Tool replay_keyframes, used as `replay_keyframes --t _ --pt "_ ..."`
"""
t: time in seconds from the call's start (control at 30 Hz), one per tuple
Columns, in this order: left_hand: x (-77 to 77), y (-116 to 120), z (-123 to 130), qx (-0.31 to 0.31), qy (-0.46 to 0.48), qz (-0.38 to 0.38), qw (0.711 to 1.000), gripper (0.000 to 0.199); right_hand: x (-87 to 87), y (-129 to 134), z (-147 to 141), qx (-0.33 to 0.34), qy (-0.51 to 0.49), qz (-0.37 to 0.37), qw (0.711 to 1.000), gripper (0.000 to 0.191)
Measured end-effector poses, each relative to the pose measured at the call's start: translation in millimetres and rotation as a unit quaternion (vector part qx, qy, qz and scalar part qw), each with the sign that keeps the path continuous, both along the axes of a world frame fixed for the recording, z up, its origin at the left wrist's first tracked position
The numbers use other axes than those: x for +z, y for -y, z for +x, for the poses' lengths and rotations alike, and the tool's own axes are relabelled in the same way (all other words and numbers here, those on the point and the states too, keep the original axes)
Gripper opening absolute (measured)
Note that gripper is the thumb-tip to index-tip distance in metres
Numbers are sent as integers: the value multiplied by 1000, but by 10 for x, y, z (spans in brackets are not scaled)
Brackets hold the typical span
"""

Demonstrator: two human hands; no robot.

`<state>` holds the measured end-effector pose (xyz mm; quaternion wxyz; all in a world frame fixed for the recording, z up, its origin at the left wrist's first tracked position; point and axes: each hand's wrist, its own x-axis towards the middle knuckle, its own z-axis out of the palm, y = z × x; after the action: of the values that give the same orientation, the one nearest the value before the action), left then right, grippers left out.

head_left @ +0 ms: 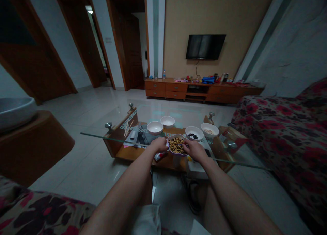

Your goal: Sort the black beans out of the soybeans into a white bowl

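A bowl of mixed yellow and dark beans (176, 145) stands at the near edge of the glass table. My left hand (159, 144) grips its left rim. Over its right side is my right hand (194, 150), fingers pinched together at the beans; what they hold, if anything, is too small to make out. Just behind to the right, a white bowl (194, 129) holds some dark beans, and another (209, 125) holds pale pieces. Two more white bowls (155, 123) (168, 117) stand behind to the left, with nothing visible inside.
The glass tabletop (99, 135) has metal knobs at its corners, and papers and boxes show on the wooden shelf (122, 154) beneath. A floral sofa (286, 126) is at the right. Across the room stands a low cabinet (176, 87) below a television (205, 47).
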<state>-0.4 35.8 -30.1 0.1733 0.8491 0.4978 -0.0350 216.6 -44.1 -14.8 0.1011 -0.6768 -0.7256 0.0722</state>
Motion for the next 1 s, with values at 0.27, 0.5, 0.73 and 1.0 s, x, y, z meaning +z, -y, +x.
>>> replay_keyframes --t 0.27,0.5,0.73,1.0 --pt "27 21 1 -5 -3 7 1000 29 14 -7 -13 -1 11 -6 1000 25" --pt "24 13 -1 -12 -5 5 1000 30 22 5 -6 3 15 -7 1000 26" --pt "25 16 0 -5 -4 4 1000 31 25 9 4 6 -6 18 1000 26" --pt "-7 -2 0 -7 -6 1 1000 27 30 20 103 -130 37 121 983 32"
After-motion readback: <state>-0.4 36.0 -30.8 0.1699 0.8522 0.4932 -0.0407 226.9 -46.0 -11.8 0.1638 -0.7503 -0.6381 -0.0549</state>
